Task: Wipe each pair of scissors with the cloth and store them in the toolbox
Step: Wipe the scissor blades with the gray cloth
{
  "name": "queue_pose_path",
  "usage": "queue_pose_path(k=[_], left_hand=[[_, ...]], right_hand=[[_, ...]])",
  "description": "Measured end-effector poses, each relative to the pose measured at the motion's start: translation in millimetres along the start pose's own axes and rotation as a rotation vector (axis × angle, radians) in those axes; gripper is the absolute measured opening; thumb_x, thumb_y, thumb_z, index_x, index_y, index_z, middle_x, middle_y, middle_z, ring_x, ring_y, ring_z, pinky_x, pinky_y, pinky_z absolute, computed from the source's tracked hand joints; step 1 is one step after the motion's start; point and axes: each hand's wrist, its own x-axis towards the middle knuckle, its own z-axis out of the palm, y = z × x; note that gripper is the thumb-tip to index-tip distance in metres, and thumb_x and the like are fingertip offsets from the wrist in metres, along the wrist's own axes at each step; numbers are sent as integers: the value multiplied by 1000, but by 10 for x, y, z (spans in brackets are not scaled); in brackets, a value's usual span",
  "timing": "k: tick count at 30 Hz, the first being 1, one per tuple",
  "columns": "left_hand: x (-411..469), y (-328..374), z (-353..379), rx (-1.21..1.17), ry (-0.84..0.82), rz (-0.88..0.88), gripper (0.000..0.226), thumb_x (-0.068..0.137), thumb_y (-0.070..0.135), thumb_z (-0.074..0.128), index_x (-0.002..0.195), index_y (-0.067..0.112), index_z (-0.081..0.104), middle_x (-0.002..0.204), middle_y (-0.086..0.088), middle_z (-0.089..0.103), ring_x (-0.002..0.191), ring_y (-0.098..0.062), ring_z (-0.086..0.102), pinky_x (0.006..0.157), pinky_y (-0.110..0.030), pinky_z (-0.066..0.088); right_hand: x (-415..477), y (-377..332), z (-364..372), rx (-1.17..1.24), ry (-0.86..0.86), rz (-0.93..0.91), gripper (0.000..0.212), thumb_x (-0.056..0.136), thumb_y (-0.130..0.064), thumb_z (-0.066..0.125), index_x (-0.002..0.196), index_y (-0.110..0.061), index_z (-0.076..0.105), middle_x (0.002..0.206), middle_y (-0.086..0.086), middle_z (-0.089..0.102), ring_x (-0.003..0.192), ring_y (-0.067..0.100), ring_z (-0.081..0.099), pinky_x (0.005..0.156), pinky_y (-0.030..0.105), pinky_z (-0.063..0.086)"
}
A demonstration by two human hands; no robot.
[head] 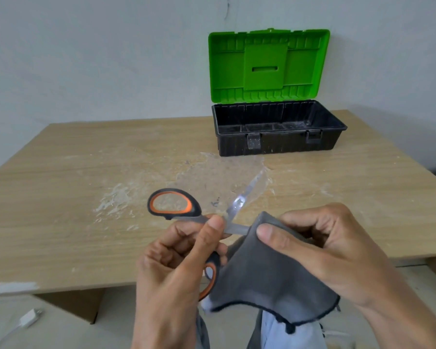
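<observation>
Grey cloth [275,273] pinched by right hand [320,250] around one blade | left hand [176,263] grips the opened scissors [191,217] over the desk [86,197] edge | step: wiping, I judge | next: probably close the blades, carry them to the open toolbox [277,139], well apart at the back

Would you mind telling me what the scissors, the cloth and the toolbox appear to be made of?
Scissors: shiny metal blades, glinting; handles likely matte black plastic with orange lining. Cloth: soft grey fabric, draping, stitched edge. Toolbox: moulded plastic, ribbed black base, glossy green lid.
</observation>
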Motion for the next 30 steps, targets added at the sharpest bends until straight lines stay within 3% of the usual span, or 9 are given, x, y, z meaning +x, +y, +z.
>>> queue_pose_path(k=[4, 8, 11, 15, 18, 20, 24, 28, 30], left_hand=[[-22, 0, 39, 22, 2, 30, 19, 59, 28, 79, 58, 11, 68, 57, -16, 62, 44, -17, 51, 43, -20, 40], [-8, 50, -55, -16, 14, 9, 15, 58, 26, 78, 56, 14, 69, 55, -12, 61, 45, -16, 52, 42, -16, 42], [-25, 17, -39, 45, -33, 26, 18, 59, 27, 79, 57, 12, 70, 55, -13, 62, 47, -20, 52, 45, -21, 41], [-36, -23, -26, 23, -4, 15, 20, 58, 27, 79, 58, 10, 69, 55, -15, 61, 49, -20, 48, 47, -21, 38], [-18, 6, -63, -15, 22, -7, 18, 57, 26, 79, 58, 12, 69, 55, -14, 60, 45, -16, 51, 44, -18, 43], [-23, 9, -50, -30, 26, -18, 18, 56, 26, 79, 56, 12, 68, 55, -13, 59, 40, -13, 48, 40, -15, 40], [-43, 22, -6, -39, 20, -37, 17, 54, 26, 78, 56, 12, 68, 53, -11, 58, 37, -11, 45, 37, -14, 36], [-31, 36, -40, -57, 30, -40, 18, 55, 26, 79, 57, 12, 69, 55, -11, 60, 44, -16, 51, 48, -24, 42], [-24, 48, -44, -51, 21, -30, 18, 56, 27, 79, 56, 13, 69, 55, -10, 60, 45, -16, 52, 47, -22, 42]], right_hand=[[8, -28, 69, -14, 15, -24, 53, 89, -48, 73, 59, -4, 64, 50, 3, 44, 48, 10, 39, 49, 22, 31], [35, -48, -72, -28, -33, 24, 65, 86, -56, 73, 59, 3, 65, 48, 12, 41, 45, 26, 35, 49, 20, 29], [25, -90, -26, -24, -35, 19, 65, 91, -55, 72, 58, 0, 65, 45, -5, 37, 43, 13, 31, 46, 19, 26], [8, -95, 161, -81, -39, -14, 70, 90, -65, 65, 73, 2, 74, 53, 13, 49, 50, 26, 39, 50, 39, 30], [7, -69, 182, -56, -38, 8, 70, 89, -66, 64, 63, -1, 61, 57, 14, 36, 50, 19, 31, 50, 29, 25], [-6, -66, 177, 4, -97, 29, 63, 89, -63, 67, 67, -4, 62, 57, 12, 38, 50, 16, 33, 50, 26, 26], [-4, -97, 193, 65, -191, 59, 52, 91, -61, 67, 90, -9, 75, 70, 25, 61, 57, 40, 54, 53, 49, 39], [-2, -94, 64, 50, -170, 104, 63, 90, -61, 67, 78, 1, 68, 65, 31, 49, 54, 44, 47, 53, 54, 33], [-1, -101, -13, 38, -157, 132, 71, 88, -62, 68, 79, 9, 66, 67, 35, 50, 57, 50, 48, 54, 57, 35]])
